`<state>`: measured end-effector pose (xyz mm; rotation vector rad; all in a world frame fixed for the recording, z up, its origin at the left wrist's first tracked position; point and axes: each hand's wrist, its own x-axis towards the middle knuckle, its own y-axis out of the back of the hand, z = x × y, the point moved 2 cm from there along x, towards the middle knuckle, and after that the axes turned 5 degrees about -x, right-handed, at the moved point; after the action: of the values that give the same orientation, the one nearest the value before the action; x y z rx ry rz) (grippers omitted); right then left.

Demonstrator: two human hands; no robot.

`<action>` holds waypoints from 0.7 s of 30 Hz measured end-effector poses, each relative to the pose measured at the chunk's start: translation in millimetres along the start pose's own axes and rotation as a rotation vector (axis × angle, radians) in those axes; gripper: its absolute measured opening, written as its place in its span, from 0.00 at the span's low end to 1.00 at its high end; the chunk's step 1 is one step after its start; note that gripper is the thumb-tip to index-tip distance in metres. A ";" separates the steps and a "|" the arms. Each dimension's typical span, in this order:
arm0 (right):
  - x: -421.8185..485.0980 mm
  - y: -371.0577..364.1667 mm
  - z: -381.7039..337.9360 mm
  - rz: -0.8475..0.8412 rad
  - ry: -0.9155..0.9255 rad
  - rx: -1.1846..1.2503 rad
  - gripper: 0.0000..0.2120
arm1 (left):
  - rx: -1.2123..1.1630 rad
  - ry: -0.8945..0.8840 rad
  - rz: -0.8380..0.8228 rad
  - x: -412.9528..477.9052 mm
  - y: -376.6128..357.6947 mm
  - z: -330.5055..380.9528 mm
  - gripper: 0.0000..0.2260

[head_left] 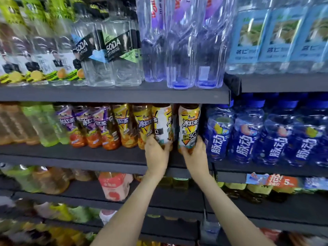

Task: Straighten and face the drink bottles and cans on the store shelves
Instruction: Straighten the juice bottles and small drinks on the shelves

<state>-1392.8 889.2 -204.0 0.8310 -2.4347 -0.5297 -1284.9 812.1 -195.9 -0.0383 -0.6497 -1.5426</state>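
Observation:
Two yellow-and-white iced tea bottles stand at the right end of the tea row on the middle shelf. My left hand grips the base of the left bottle, whose label is turned partly sideways. My right hand grips the base of the right bottle, whose label faces forward. A narrow dark gap separates the two bottles. Both forearms reach up from the bottom of the view.
Left of my hands stand more yellow tea bottles and purple-labelled ones. Blue bottles crowd the shelf right of my right hand. Soda bottles and clear water bottles sit on the shelf above. Lower shelves hold mixed drinks.

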 end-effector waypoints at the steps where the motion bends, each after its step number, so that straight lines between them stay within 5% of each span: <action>1: 3.1 -2.4 0.9 0.010 -0.020 -0.019 0.31 | 0.004 -0.022 -0.049 3.3 2.1 -4.1 0.23; 6: 9.1 -11.8 2.2 0.023 -0.042 -0.083 0.31 | 0.112 -0.102 -0.261 13.6 10.2 -21.2 0.26; 21: 25.5 -6.5 15.8 -0.044 0.003 -0.064 0.30 | 0.162 -0.081 -0.115 -0.1 6.8 -1.0 0.20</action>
<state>-1416.3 870.9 -211.2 0.8595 -2.3882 -0.6192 -1278.2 812.2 -194.3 0.0597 -0.8520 -1.6003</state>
